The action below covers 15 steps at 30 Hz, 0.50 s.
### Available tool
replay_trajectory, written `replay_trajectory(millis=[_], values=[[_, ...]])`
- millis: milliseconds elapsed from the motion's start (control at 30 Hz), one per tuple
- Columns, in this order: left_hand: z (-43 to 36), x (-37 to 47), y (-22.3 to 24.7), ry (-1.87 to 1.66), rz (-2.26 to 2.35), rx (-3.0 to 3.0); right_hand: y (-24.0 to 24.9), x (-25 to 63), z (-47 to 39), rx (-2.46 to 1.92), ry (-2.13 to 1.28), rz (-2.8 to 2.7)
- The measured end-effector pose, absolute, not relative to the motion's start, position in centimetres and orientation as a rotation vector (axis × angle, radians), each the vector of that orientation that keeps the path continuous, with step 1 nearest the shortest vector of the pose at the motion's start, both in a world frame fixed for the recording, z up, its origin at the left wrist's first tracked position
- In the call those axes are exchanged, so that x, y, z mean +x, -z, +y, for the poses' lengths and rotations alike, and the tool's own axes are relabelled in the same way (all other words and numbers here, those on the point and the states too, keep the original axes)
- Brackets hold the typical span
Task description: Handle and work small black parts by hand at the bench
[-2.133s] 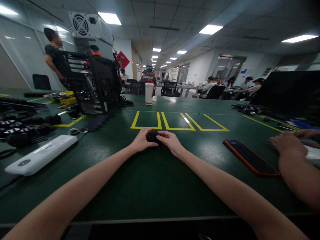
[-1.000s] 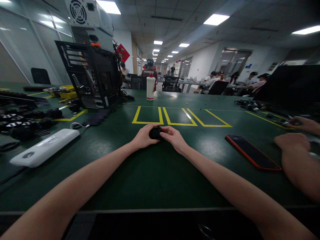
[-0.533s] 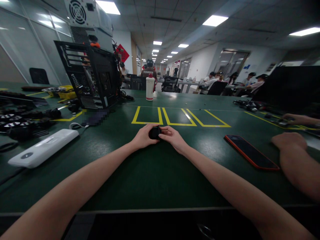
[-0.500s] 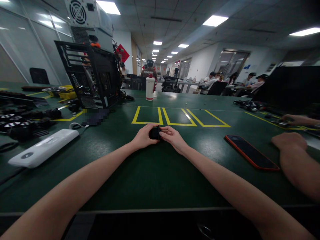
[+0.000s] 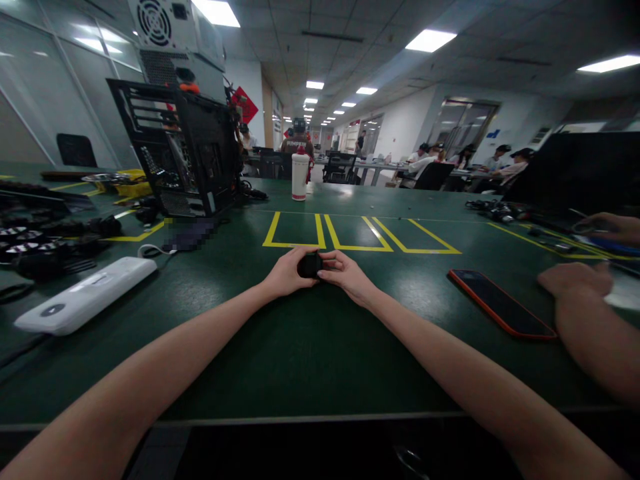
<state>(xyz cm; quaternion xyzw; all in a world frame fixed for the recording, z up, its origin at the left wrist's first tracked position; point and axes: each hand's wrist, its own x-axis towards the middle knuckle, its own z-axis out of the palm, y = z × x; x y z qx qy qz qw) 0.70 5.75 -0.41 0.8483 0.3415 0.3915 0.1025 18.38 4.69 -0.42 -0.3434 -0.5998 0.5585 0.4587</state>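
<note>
Black piece (image 5: 309, 266): between the two hands, near the middle of the green bench (image 5: 310, 360) (whether it touches the surface, I cannot tell).
Left hand (image 5: 289, 272): grip curled about the piece from its left, thumb low and fingers over the top, pinching it.
Right hand (image 5: 346, 275): thumb and fingertips pinching the piece at its right edge.
Yellow tape (image 5: 293, 245): outlines on the bench, just beyond the hands.
Bottle (image 5: 299, 177): white with a red top, upright behind the tape.
Phone (image 5: 500, 303): lying flat to the right, orange-edged.
Co-worker's hand (image 5: 577, 280): resting beyond the phone.
Computer case (image 5: 210, 157): standing at the left, its side open.
</note>
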Motion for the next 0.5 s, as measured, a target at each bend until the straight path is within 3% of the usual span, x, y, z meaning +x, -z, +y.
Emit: replay_trajectory(millis=[500], values=[[5.69,0.69,0.31,-1.162,1.025,2.511,0.57,18.19,5.10,-0.847,-1.457,-1.367]])
